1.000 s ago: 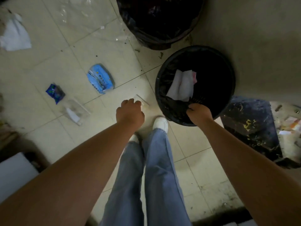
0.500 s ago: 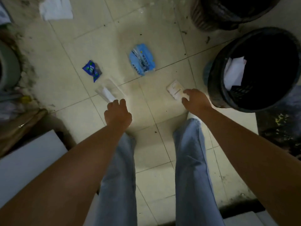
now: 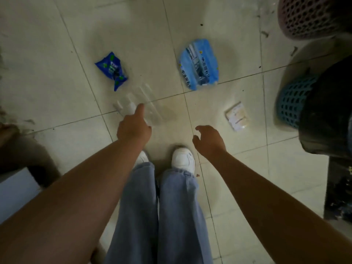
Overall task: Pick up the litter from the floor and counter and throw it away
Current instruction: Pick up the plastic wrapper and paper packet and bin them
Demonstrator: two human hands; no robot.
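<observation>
Litter lies on the tiled floor in front of my feet. A clear plastic wrapper [image 3: 144, 100] lies just ahead of my left hand [image 3: 134, 126], whose extended finger reaches over its near edge. A dark blue snack wrapper [image 3: 112, 70] lies beyond it to the left. A light blue tissue packet [image 3: 199, 64] lies further right. A small white packet [image 3: 237, 116] rests on the floor up and to the right of my right hand [image 3: 208, 141], which hovers with fingers apart and holds nothing. The black-lined bin [image 3: 297, 103] stands at the right edge.
A second perforated basket [image 3: 304, 18] stands at the top right. A white box [image 3: 15, 193] sits at the lower left beside dark clutter. My white shoes [image 3: 182, 158] stand on the tiles between my arms. A dark speckled surface [image 3: 341, 187] borders the right side.
My view has swung left and closer to the floor. My right hand has drawn back from the white packet, which stays on the tiles. My left hand has reached forward onto the clear wrapper.
</observation>
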